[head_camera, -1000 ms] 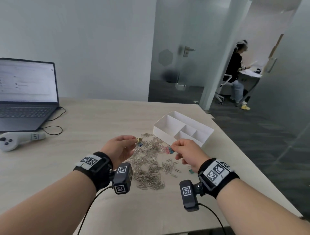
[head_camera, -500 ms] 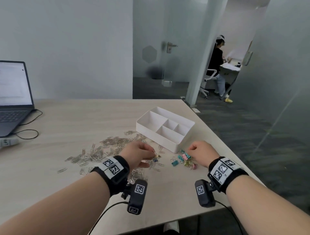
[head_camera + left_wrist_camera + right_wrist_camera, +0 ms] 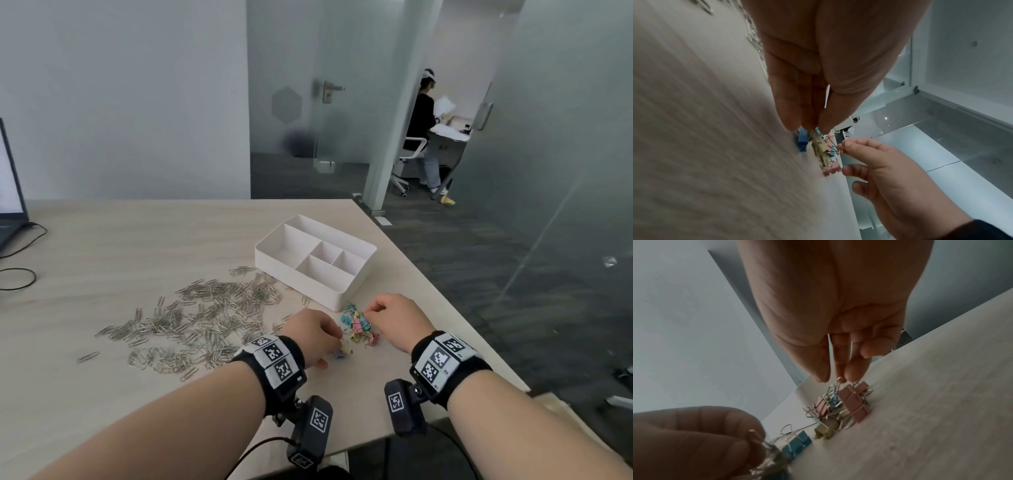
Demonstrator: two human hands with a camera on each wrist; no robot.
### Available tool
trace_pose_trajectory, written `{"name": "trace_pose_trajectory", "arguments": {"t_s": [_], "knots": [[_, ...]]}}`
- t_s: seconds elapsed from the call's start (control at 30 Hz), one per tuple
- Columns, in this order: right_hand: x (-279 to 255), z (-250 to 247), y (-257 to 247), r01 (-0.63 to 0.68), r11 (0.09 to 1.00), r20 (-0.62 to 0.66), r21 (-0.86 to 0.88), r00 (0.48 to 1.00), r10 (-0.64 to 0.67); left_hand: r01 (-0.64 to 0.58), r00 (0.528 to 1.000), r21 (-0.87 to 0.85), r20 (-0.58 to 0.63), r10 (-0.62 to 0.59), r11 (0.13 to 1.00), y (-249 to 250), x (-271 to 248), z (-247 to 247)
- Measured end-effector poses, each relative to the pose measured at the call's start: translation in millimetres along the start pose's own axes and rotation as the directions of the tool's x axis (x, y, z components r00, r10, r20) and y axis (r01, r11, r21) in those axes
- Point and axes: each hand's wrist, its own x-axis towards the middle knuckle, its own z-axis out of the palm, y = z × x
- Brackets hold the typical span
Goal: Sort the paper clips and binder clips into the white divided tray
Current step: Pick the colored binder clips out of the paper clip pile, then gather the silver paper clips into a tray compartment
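Note:
The white divided tray (image 3: 274,255) stands on the table with nothing showing in its compartments. Silver paper clips (image 3: 205,315) lie scattered to its left. A small heap of pastel binder clips (image 3: 356,325) (image 3: 851,404) lies just in front of the tray. My left hand (image 3: 334,337) (image 3: 809,127) (image 3: 748,439) is at the heap's left edge and pinches a binder clip by its wire handle; a blue clip (image 3: 797,444) lies beside it. My right hand (image 3: 370,310) (image 3: 836,378) (image 3: 844,146) pinches the wire handle of a clip on top of the heap.
The table's right edge (image 3: 445,308) runs close beside my right hand. A laptop (image 3: 10,192) and black cables (image 3: 20,277) are at the far left. Beyond a glass partition a person (image 3: 423,126) sits at a desk.
Both hands have come down from above the paper clips to the binder clip heap in front of the tray. The left hand has since closed in on the heap.

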Motion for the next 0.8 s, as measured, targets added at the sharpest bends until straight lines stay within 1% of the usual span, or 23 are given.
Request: {"name": "trace_pose_trajectory", "arguments": {"t_s": [0.1,0.23,0.3,0.4,0.5,0.57,0.63,0.67,0.73,0.8], "knots": [[-3,-2,-9,0.035,0.998,-0.054,0.051,0.998,-0.032,-0.029,1.000,-0.051,-0.006,0.029,0.998,-5,-2,-3],[-7,1,-31,0.091,0.978,-0.063,0.188,0.995,-0.080,-0.101,0.993,-0.057,-0.075,0.096,0.993,-13,-10,-16],[-9,7,-44,0.117,0.962,-0.033,0.247,0.993,-0.112,-0.123,0.987,-0.010,-0.109,0.122,0.992,-22,-16,-29],[-10,25,-66,0.153,0.949,0.074,0.274,0.981,-0.179,-0.130,0.973,0.113,-0.176,0.149,0.985,-42,-25,-56],[-12,44,-91,0.168,0.963,0.240,0.211,0.946,-0.218,-0.083,0.946,0.182,-0.295,0.135,0.980,-65,-37,-88],[-12,55,-107,0.239,0.964,0.334,0.114,0.905,-0.264,-0.060,0.930,0.220,-0.343,0.135,0.974,-83,-42,-112],[-8,66,-119,0.317,0.948,0.361,0.029,0.881,-0.306,-0.009,0.922,0.286,-0.369,0.118,0.958,-104,-45,-134],[-4,71,-124,0.331,0.944,0.370,-0.003,0.877,-0.306,0.041,0.917,0.324,-0.387,0.093,0.945,-114,-45,-144],[4,79,-134,0.313,0.949,0.372,-0.029,0.885,-0.280,0.159,0.901,0.383,-0.432,0.025,0.910,-131,-48,-161],[13,82,-141,0.294,0.954,0.358,-0.058,0.898,-0.255,0.258,0.884,0.395,-0.465,-0.051,0.882,-144,-49,-173]]}}
